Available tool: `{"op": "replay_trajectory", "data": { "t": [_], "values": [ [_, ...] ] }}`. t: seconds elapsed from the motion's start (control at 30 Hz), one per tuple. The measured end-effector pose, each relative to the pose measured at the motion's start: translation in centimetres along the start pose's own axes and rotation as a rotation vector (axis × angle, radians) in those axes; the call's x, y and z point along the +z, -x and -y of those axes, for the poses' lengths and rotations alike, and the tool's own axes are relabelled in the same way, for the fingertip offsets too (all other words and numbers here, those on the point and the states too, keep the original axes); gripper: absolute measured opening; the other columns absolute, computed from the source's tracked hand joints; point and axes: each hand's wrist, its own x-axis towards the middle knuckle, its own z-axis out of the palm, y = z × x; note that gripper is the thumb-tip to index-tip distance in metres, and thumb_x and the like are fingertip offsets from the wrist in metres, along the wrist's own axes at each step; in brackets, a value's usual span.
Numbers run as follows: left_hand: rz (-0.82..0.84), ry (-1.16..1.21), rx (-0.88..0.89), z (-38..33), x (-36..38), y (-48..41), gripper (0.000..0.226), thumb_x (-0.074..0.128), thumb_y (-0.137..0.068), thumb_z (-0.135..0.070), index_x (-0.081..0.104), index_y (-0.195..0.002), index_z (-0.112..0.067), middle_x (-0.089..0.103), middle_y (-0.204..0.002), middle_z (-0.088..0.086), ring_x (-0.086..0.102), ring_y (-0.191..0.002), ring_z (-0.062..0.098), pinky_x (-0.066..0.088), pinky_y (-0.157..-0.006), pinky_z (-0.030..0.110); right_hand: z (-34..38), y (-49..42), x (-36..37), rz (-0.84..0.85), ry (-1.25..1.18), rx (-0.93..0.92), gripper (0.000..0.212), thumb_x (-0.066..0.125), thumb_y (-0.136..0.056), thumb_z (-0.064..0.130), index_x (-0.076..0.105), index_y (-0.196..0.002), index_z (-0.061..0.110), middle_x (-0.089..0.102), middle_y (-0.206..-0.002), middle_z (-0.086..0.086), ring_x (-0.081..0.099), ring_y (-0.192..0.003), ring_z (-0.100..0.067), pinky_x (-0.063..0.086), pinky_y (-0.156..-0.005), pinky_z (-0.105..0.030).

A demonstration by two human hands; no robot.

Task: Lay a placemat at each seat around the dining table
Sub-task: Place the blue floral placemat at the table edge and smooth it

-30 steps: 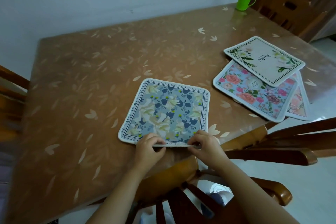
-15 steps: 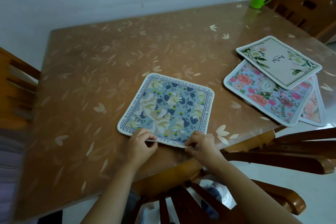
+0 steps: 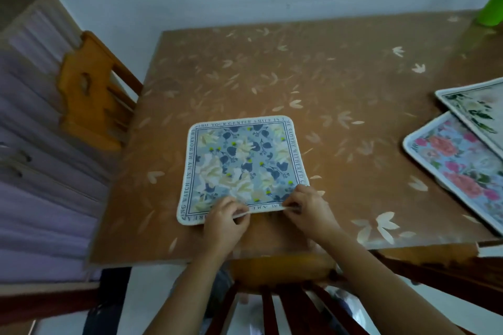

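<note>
Pinching blue placemat (image 3: 245, 163), left hand (image 3: 226, 223), right hand (image 3: 307, 212); two other placemats (image 3: 457, 166).

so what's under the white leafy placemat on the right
The pink rose placemat, lying on the table. Its far edge is covered by the white one. Anything further beneath is hidden, and the stack runs out of frame.

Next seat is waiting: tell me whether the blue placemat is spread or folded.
Spread: the blue placemat lies open on the table; left hand and right hand pinch its near edge.

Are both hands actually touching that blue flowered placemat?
Touching. The head view shows the left hand and the right hand each pinching the near edge of the blue flowered placemat.
</note>
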Motion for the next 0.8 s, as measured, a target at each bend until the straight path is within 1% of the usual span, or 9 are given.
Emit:
{"op": "replay_trajectory", "data": {
  "t": [0.07,0.2,0.37,0.47,0.53,0.6,0.63,0.73,0.8],
  "values": [
    [-0.015,0.014,-0.011,-0.6,0.3,0.0,0.007,0.072,-0.071,-0.004,0.066,-0.074,-0.007,0.060,-0.079,0.008,0.057,-0.077,0.022,0.048,-0.066,0.033,1.0,0.1,0.6,0.016,-0.011,-0.064,0.007,0.069,-0.073,0.007,0.067,-0.079,0.010,0.061,-0.085,-0.007,0.056,-0.088,-0.021,0.040,-0.069,-0.022],
    [-0.009,-0.015,0.032,-1.4,0.6,-0.2,0.007,0.072,-0.071,-0.007,0.067,-0.075,-0.008,0.062,-0.079,0.006,0.057,-0.079,0.020,0.044,-0.066,0.027,2.1,-0.2,1.3,0.016,0.006,-0.124,0.006,0.068,-0.074,0.008,0.067,-0.081,0.008,0.060,-0.085,-0.011,0.056,-0.087,-0.026,0.044,-0.070,-0.032],
    [0.025,-0.059,0.105,-0.9,-0.4,-0.3,0.008,0.070,-0.076,-0.011,0.066,-0.083,-0.011,0.061,-0.084,0.003,0.056,-0.082,0.015,0.044,-0.070,0.024,1.8,-0.3,0.6,0.022,0.020,-0.121,0.006,0.066,-0.075,0.007,0.068,-0.080,0.008,0.060,-0.085,-0.010,0.057,-0.085,-0.024,0.042,-0.067,-0.028],
    [0.030,-0.034,0.100,-0.6,-1.3,0.0,0.016,0.070,-0.075,-0.009,0.064,-0.090,-0.013,0.058,-0.085,-0.001,0.056,-0.081,0.012,0.045,-0.071,0.023,0.8,-0.2,-0.6,-0.010,-0.015,-0.061,0.006,0.067,-0.074,0.004,0.068,-0.078,0.008,0.061,-0.083,-0.008,0.058,-0.082,-0.023,0.044,-0.065,-0.028],
    [0.032,-0.022,0.097,-0.3,-1.9,0.2,0.021,0.071,-0.072,-0.006,0.064,-0.091,-0.013,0.059,-0.086,-0.003,0.056,-0.081,0.012,0.046,-0.072,0.023,-0.2,-0.1,-1.5,-0.035,-0.024,-0.019,0.007,0.067,-0.074,0.003,0.069,-0.078,0.008,0.061,-0.083,-0.006,0.059,-0.080,-0.020,0.043,-0.064,-0.024],
    [0.020,0.002,0.100,0.1,-2.5,0.3,0.022,0.073,-0.069,-0.001,0.065,-0.087,-0.012,0.061,-0.085,-0.001,0.058,-0.079,0.011,0.049,-0.072,0.023,-0.9,0.0,-2.4,-0.059,-0.018,0.016,0.007,0.068,-0.074,0.003,0.069,-0.078,0.009,0.061,-0.084,-0.005,0.058,-0.079,-0.018,0.038,-0.060,-0.019],
    [0.005,0.032,0.094,0.2,-2.7,0.3,0.022,0.074,-0.067,0.001,0.066,-0.083,-0.012,0.061,-0.084,-0.002,0.058,-0.078,0.009,0.049,-0.071,0.021,-1.2,-0.1,-2.8,-0.068,-0.013,0.025,0.006,0.068,-0.074,0.003,0.070,-0.077,0.008,0.061,-0.084,-0.005,0.059,-0.079,-0.018,0.039,-0.060,-0.021],
    [-0.022,0.131,0.083,0.2,-3.1,0.5,0.020,0.076,-0.065,0.004,0.065,-0.072,-0.011,0.060,-0.078,-0.006,0.057,-0.075,0.003,0.046,-0.070,0.009,-1.4,-0.2,-3.6,-0.079,-0.020,0.025,0.005,0.067,-0.075,0.002,0.069,-0.078,0.006,0.061,-0.084,-0.008,0.060,-0.079,-0.023,0.048,-0.063,-0.036],
    [-0.026,0.163,0.093,0.0,-3.1,0.5,0.019,0.075,-0.065,0.006,0.064,-0.068,-0.009,0.061,-0.075,-0.003,0.057,-0.075,0.003,0.045,-0.067,0.008,-1.4,-0.1,-3.8,-0.095,-0.011,0.032,0.005,0.066,-0.076,0.002,0.069,-0.079,0.005,0.062,-0.086,-0.009,0.059,-0.081,-0.024,0.047,-0.065,-0.036]
  ]
}}
